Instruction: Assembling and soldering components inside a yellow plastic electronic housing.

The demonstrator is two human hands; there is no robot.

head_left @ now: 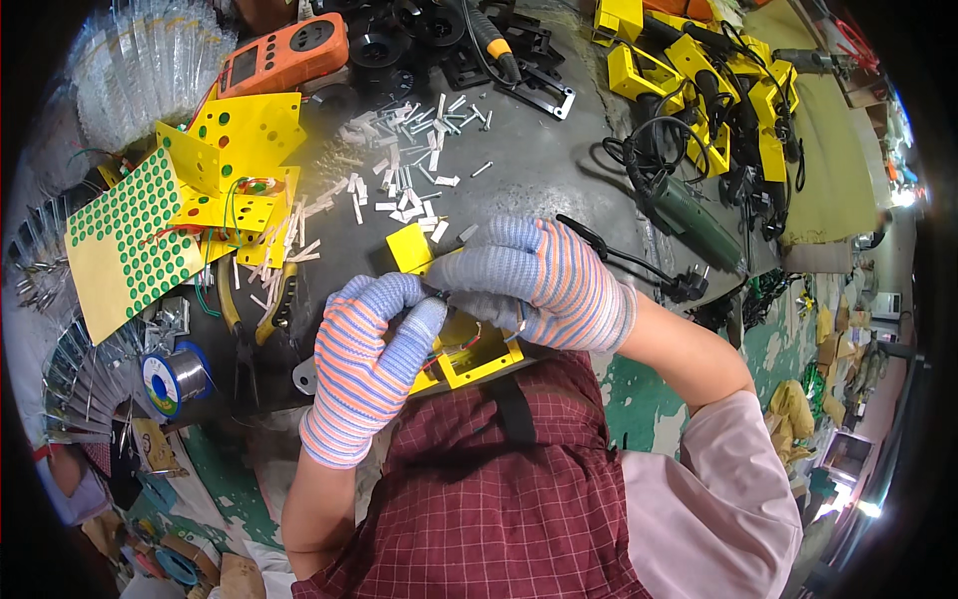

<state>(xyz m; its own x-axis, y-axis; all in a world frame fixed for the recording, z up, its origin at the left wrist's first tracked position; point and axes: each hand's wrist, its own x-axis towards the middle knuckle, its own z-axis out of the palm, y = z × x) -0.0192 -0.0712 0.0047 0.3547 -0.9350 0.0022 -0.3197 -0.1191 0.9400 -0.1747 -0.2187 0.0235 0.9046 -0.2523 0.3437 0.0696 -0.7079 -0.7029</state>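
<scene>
Both my hands wear striped knit gloves and meet at the near edge of the bench. My left hand (364,364) is closed, thumb and forefinger pinched together. My right hand (544,285) bends over from the right, its fingers closed at the same spot. Between the fingertips a little of something dark shows, too small and covered to name. Just below them sits a yellow metal housing (482,367) with thin coloured wires inside. A yellow flap (408,248) sticks out beyond my fingers; whether it belongs to the housing is hidden.
Screws and white sleeve pieces (409,190) lie scattered ahead. Leftward are pliers (239,339), a solder spool (176,379), a green-dotted sticker sheet (135,240), yellow panels (244,140) and an orange multimeter (284,55). A green cylindrical tool (699,222) and yellow housings (699,90) sit rightward.
</scene>
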